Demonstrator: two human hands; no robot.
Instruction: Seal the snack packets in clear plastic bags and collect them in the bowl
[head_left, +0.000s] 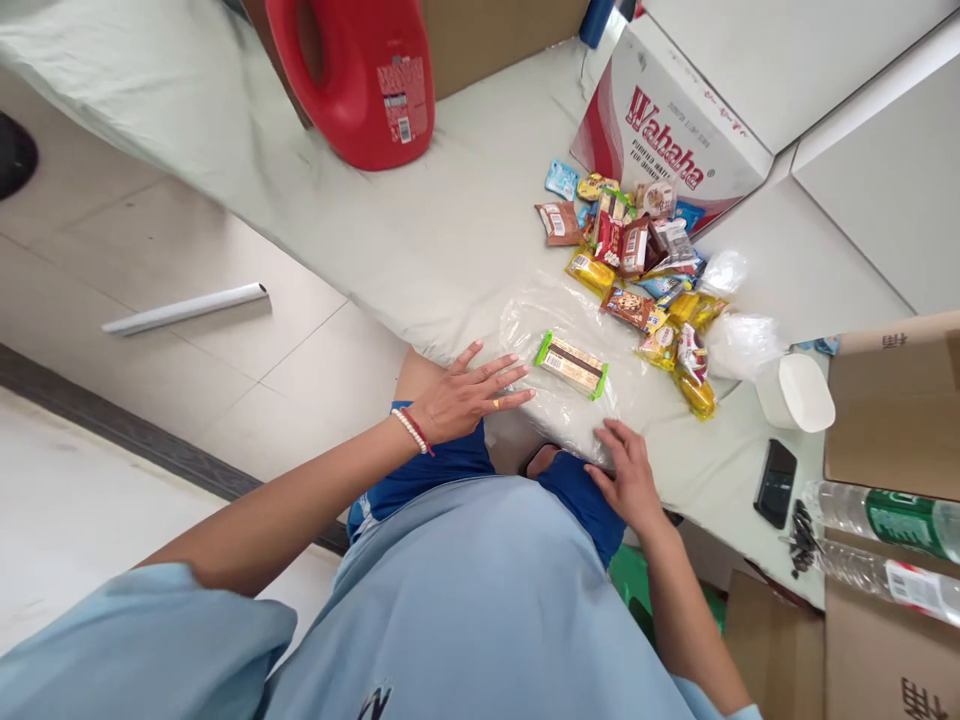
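A clear plastic bag [574, 432] lies flat at the table's near edge, and a green-ended packaged snack bar [573, 365] rests on it. My left hand [469, 398] is just left of the bar, fingers stretched out and apart, over the bag's left side. At the bag's lower right corner, my right hand [628, 475] touches the plastic with its fingers loosely bent and spread. Neither hand appears to hold anything. Beyond the bag is a heap of wrapped snacks [634, 245] in brown, red, yellow and blue packets.
A red detergent jug [360, 85] stands at the back left. Behind the snacks is a Wahaha carton [667, 130]. To the right are crumpled clear bags [746, 345], a white container [795, 393], a black phone [775, 484] and plastic bottles [892, 515]. A pale tube [184, 308] lies on the floor.
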